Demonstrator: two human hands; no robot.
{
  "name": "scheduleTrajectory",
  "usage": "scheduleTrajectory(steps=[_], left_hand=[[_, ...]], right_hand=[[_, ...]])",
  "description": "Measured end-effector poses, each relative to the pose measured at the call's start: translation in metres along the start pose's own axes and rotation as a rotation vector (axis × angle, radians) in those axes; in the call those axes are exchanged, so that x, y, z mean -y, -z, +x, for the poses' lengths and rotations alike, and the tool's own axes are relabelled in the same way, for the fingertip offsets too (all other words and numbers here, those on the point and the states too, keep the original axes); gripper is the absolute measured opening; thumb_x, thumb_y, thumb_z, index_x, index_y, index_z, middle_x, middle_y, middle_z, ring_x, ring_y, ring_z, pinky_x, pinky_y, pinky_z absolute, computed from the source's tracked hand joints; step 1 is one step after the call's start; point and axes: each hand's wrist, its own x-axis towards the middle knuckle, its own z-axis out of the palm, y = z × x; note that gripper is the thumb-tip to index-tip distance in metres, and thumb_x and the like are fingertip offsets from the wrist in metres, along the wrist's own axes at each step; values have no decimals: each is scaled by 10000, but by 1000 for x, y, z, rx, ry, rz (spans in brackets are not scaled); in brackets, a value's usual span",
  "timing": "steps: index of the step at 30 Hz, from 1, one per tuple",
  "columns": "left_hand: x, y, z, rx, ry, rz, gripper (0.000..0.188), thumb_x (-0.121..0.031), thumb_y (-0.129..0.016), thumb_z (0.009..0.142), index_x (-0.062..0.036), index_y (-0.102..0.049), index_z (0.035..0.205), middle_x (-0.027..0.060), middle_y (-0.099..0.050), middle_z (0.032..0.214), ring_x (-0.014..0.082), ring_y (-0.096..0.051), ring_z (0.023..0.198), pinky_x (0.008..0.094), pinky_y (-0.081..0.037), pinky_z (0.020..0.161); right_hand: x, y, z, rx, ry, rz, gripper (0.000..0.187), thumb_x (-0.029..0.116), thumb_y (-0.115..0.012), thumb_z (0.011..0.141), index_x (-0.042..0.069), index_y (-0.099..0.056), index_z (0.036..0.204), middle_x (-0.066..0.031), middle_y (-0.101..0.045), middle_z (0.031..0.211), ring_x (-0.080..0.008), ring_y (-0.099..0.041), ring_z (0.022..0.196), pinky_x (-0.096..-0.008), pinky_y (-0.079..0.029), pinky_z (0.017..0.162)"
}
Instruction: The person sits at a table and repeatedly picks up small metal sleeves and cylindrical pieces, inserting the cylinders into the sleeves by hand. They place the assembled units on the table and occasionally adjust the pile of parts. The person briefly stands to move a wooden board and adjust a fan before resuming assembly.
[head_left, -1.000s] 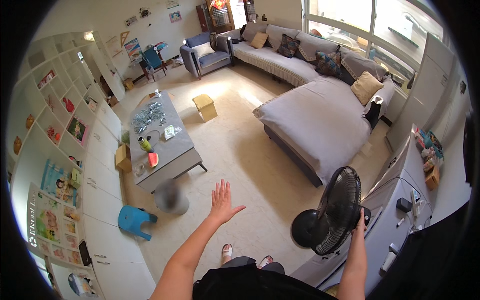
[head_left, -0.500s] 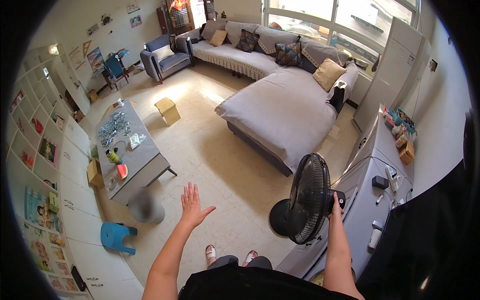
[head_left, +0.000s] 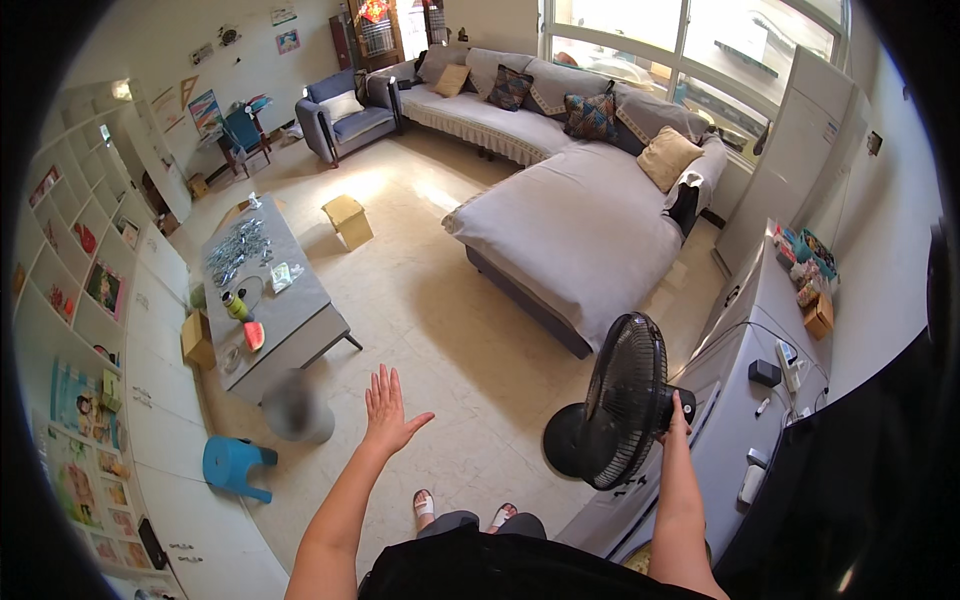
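My left hand (head_left: 392, 418) is held out over the floor with its fingers and thumb apart, and nothing is in it. To my right, my right hand (head_left: 678, 418) grips a black electric fan (head_left: 628, 400) by the motor housing behind its round cage. The cage faces left, and the round black base (head_left: 566, 440) shows beyond it. Part of the right hand's fingers is hidden by the housing. My left hand is nearest to a grey bin (head_left: 312, 418), whose top is blurred, and touches nothing.
A grey sofa (head_left: 570, 230) spans the far side. At left, a low table (head_left: 290, 330) carries a watermelon slice (head_left: 253, 336) and a bottle (head_left: 236, 306). A blue stool (head_left: 238, 466) and a cardboard box (head_left: 348, 220) stand on the floor. A cabinet (head_left: 735, 400) lines the right.
The view has turned slightly, so the room appears shifted a little right and down. My left hand stays spread, and my right hand keeps its hold on the fan.
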Motion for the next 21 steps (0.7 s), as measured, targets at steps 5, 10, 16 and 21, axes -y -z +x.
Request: scheduleTrajectory(steps=[5,10,16,21], left_hand=[[9,5,-11,-14,9,-14,1114,-585,-639,717,-25,9,1430,204,45,1491,384,5,1375,520,-67,1091],[31,12,-20,-39,17,-37,1107,-592,-631,721,-27,4,1431,200,40,1492,383,-4,1375,520,-69,1091],[77,31,-37,-105,37,-90,1101,-597,-627,721,-25,-10,1430,192,37,1494,371,0,1378,517,-61,1093],[146,53,-74,-120,121,-116,1095,-608,-619,720,-14,-34,1429,190,32,1496,368,0,1379,525,-57,1090]], right_hand=[[-9,9,50,-97,0,-213,1400,577,-833,442,72,54,1400,-205,-310,1378,-402,-502,1083,-632,-420,822],[7,19,21,-106,366,-172,1337,615,-771,507,-62,-15,1377,-204,-248,1425,-295,-347,1261,-407,-278,1051],[79,2,-50,77,950,-262,733,407,-662,784,-62,-403,1284,-207,-329,1386,-315,-349,1263,-373,-279,1041],[43,-60,-215,189,1340,-379,587,347,-628,835,-25,-455,1255,-209,-400,1335,-299,-357,1265,-371,-263,1045]])
